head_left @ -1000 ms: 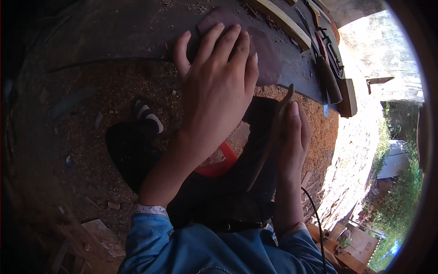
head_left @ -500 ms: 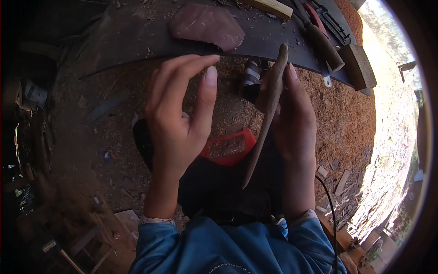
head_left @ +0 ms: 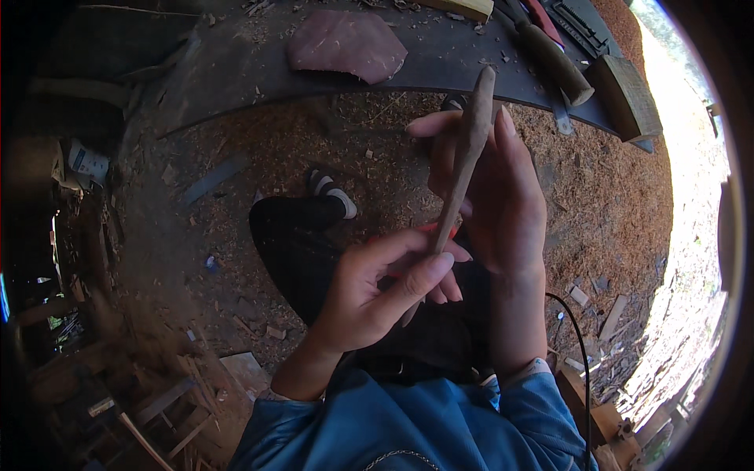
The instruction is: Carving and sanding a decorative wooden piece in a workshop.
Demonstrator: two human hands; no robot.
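A slim, carved wooden piece (head_left: 465, 157), grey-brown and slightly curved, stands at a slant in front of me, seen nearly edge-on. Its lower part is pinched between the thumb and fingers of my left hand (head_left: 385, 290); the tip pokes out below them. Higher up, my right hand (head_left: 514, 196) cradles the piece from behind, thumb on the right side and fingers partly hidden by the wood. Beyond my hands, on the dark bench (head_left: 259, 82), lies a reddish-brown sheet (head_left: 349, 47) like sandpaper, with pale dust on it.
At the bench's right lie a wooden-handled tool (head_left: 554, 67), a red-handled tool (head_left: 542, 20) and a wooden block (head_left: 628, 98) on the edge. A pale wood stick (head_left: 463, 8) is at the back. Shavings cover the ground. A black cable (head_left: 581, 353) hangs beside my right arm.
My left hand has come down and to the right from an open pose and taken the lower end of the wooden piece. My right hand still holds it, with only a slight shift.
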